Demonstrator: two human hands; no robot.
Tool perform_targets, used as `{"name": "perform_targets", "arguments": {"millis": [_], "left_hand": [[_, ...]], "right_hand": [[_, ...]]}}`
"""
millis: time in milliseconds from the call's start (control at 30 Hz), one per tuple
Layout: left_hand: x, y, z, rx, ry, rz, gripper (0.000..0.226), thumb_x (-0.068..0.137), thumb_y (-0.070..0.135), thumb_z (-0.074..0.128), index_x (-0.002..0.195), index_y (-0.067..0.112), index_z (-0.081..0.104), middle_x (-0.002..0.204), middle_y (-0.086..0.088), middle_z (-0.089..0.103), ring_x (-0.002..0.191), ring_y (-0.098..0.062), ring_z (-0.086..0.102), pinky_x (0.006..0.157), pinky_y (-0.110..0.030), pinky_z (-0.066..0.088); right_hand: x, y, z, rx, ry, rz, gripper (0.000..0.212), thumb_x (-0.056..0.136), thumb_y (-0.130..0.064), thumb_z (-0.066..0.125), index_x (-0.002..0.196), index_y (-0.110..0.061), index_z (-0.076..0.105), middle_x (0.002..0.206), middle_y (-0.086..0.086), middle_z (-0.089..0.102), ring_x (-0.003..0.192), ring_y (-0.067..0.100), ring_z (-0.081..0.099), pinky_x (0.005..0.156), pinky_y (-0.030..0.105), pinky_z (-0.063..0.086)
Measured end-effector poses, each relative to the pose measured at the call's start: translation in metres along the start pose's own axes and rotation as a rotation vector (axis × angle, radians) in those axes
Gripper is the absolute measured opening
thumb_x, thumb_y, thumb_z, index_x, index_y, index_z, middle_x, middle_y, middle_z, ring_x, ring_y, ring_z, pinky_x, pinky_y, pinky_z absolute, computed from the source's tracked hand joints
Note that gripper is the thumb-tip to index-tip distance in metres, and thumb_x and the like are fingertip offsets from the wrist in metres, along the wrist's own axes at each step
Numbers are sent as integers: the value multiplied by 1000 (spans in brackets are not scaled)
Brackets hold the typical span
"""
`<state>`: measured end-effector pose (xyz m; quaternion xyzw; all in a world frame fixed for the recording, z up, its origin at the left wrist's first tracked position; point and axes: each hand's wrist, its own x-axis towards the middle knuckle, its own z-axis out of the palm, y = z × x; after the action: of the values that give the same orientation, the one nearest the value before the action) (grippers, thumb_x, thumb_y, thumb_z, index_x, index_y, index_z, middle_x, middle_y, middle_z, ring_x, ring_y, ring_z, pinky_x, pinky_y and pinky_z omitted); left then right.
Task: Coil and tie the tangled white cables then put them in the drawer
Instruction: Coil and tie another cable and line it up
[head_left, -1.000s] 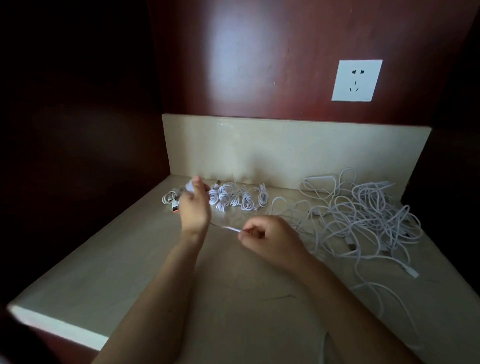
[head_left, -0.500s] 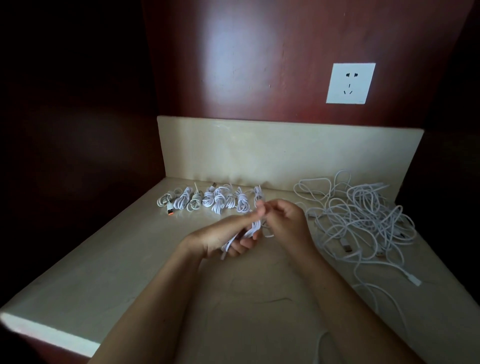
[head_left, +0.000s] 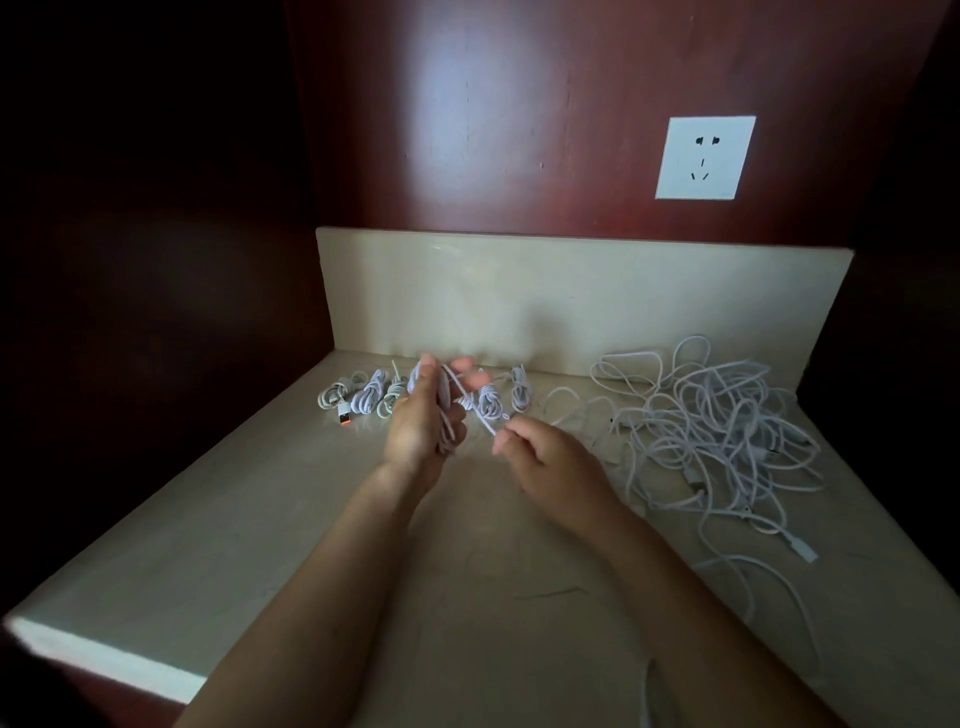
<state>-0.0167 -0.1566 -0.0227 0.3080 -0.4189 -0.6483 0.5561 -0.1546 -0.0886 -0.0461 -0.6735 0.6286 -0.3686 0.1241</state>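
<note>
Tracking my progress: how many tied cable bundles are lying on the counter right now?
5 tied bundles: three left of the left hand, two right of it; more may hide behind that hand.

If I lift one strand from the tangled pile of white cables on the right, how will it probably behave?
Probably floppy: the tangled pile of white cables lies in loose, curved loops. Neighbouring strands would likely drag along, since the loops cross each other. It seems light, as the cables are thin.

Tied white coils (head_left: 371, 397) rowed along backsplash (head_left: 571, 301) foot, left half; loose white tangle (head_left: 717, 431) at its right end; part-coiled cable (head_left: 445, 402) raised before its middle.
</note>
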Motion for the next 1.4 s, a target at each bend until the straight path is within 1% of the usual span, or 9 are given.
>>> {"name": "perform_targets", "arguments": {"millis": [200, 367, 467, 600, 733, 800, 1000, 1167, 1400], "left_hand": [[5, -3, -5, -12, 120, -7, 44, 104, 44, 33, 79, 17, 56, 57, 4, 54, 41, -6, 34, 38, -17, 26], [5, 2, 2, -372, 143, -101, 42, 103, 41, 38, 76, 12, 53, 54, 1, 55, 52, -10, 57, 60, -23, 56], [4, 4, 1, -416, 101, -132, 43, 104, 43, 35, 76, 14, 49, 48, 5, 45, 39, -7, 47, 39, -16, 44], [7, 4, -7, -170, 232, 11, 36, 105, 38, 36, 78, 19, 50, 46, 11, 35, 34, -3, 26, 33, -14, 21], [16, 0, -27, 484, 416, 238, 38, 103, 34, 40, 73, 17, 58, 55, 6, 50, 48, -15, 41, 49, -24, 34], [14, 1, -28, 735, 367, 297, 39, 104, 32, 41, 76, 14, 60, 61, 0, 55, 56, -17, 47, 60, -30, 38], [-14, 1, 1, 806, -198, -2, 59, 100, 55, 33, 67, 9, 50, 40, 7, 42, 34, -9, 32, 38, -19, 25], [-13, 6, 1, 460, -450, -309, 37, 86, 53, 49, 72, 19, 48, 50, 5, 39, 36, -5, 25, 35, -14, 21], [-9, 14, 1, -114, -283, -324, 15, 81, 34, 57, 76, 20, 61, 38, 10, 28, 33, -2, 30, 31, -13, 30]], "right_hand": [[0, 3, 1, 6, -31, -27, 27, 90, -45, 49, 91, -25, 68, 80, -7, 66, 81, 13, 61, 80, 36, 50], [-1, 4, 1, -121, 0, -87, 27, 96, -40, 50, 84, -18, 60, 74, -2, 62, 77, 16, 58, 75, 36, 50], [-3, 2, 0, -164, -19, -94, 25, 94, -40, 50, 86, -20, 62, 79, -2, 65, 81, 17, 59, 76, 33, 49], [-4, 2, -4, -168, -33, -110, 23, 89, -43, 57, 84, -23, 69, 81, -7, 68, 81, 12, 62, 75, 30, 48], [-3, -6, -6, 52, -8, -141, 31, 78, -42, 62, 68, -13, 58, 59, -2, 52, 57, 4, 45, 60, 32, 42], [-2, -14, -5, 278, 14, -169, 30, 78, -36, 61, 66, -9, 60, 54, -3, 47, 54, 1, 40, 56, 30, 35], [2, -19, -14, 634, 98, -37, 22, 93, -9, 53, 73, -12, 63, 46, -19, 52, 46, -2, 47, 56, 18, 33], [6, -6, -10, 534, 236, 1, 22, 97, -12, 55, 78, -4, 64, 51, -10, 48, 46, 0, 44, 52, 22, 36], [3, 1, -6, 129, 97, 17, 27, 89, -40, 37, 81, -22, 55, 68, -11, 57, 71, 11, 54, 72, 35, 45]]}}
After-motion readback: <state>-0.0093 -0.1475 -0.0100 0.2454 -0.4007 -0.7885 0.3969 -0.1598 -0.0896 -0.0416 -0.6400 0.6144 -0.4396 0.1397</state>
